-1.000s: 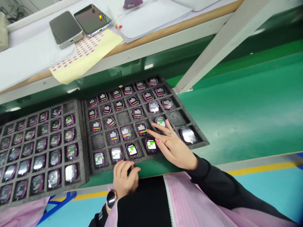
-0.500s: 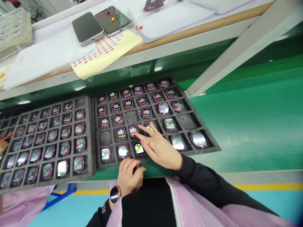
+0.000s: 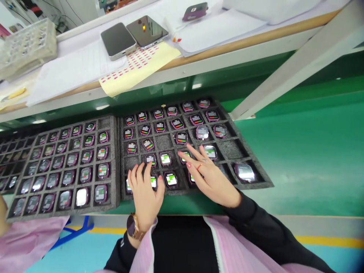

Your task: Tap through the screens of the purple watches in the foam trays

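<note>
A grey foam tray [image 3: 167, 142] divided into compartments lies in front of me, holding several purple-rimmed smartwatches with lit screens. My left hand [image 3: 146, 191] is over its front left part, fingers spread. One of its fingertips is at the lower edge of a smartwatch [image 3: 151, 159] showing lines of text, and the hand partly covers others in the front row. Fingers apart, my right hand [image 3: 212, 180] hovers over or touches the watches right of the middle, near a smartwatch [image 3: 185, 156] with a green and white screen. Contact cannot be made out there. Neither hand grips anything.
A second foam tray [image 3: 68, 167] full of smartwatches adjoins on the left. Beyond, a bench shelf carries two phones [image 3: 118, 40], yellow sticker paper [image 3: 139, 70], papers, a purple device [image 3: 195, 12] and a clear box [image 3: 28, 49]. A slanted white post [image 3: 284, 64] stands right; another person's arm shows far left.
My left hand has risen from the tray's front edge onto the watches, its fingers spreading. My right hand has moved rightwards. One watch between them has switched from text to green and white.
</note>
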The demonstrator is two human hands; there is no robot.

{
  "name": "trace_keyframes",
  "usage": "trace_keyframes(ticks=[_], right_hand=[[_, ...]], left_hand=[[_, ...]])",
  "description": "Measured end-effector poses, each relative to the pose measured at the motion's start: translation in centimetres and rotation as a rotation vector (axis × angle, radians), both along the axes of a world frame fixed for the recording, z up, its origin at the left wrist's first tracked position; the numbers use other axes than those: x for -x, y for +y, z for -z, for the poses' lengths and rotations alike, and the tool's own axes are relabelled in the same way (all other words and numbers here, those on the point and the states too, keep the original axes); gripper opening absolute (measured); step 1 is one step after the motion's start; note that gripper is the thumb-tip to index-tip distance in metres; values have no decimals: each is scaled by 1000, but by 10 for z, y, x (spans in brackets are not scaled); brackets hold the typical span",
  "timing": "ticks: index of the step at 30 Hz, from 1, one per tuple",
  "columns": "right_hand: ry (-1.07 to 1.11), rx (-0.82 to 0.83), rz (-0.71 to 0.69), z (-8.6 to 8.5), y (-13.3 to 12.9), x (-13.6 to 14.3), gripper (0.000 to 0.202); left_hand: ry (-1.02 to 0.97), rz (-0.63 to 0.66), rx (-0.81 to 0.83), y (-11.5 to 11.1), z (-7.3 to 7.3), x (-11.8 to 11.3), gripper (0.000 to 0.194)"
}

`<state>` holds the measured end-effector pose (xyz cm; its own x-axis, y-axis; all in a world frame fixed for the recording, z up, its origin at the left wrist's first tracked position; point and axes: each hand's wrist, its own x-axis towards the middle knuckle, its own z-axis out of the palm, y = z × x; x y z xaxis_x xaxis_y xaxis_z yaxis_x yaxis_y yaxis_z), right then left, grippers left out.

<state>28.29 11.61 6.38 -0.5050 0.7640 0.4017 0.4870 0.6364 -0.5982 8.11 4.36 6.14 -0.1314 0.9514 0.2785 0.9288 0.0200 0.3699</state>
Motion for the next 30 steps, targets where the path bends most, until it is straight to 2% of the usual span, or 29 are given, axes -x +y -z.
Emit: trace_keyframes(ticks=[5, 11, 16, 23, 30], right_hand=[[-1, -8, 64, -7, 3, -13, 40], [-4, -24, 113, -3, 6, -24, 41], [-32, -18, 94, -2, 12, -26, 36], [0, -30, 64, -4, 15, -21, 33], [-35, -29, 129, -2, 12, -24, 32]], left_hand=[[80, -7, 64, 5, -4, -2, 36], [80, -52, 54, 4, -2, 5, 48], [92, -53, 79, 3, -1, 12, 51], [157, -27, 136, 0, -1, 6, 41], [68, -79, 117, -1, -2, 14, 53]])
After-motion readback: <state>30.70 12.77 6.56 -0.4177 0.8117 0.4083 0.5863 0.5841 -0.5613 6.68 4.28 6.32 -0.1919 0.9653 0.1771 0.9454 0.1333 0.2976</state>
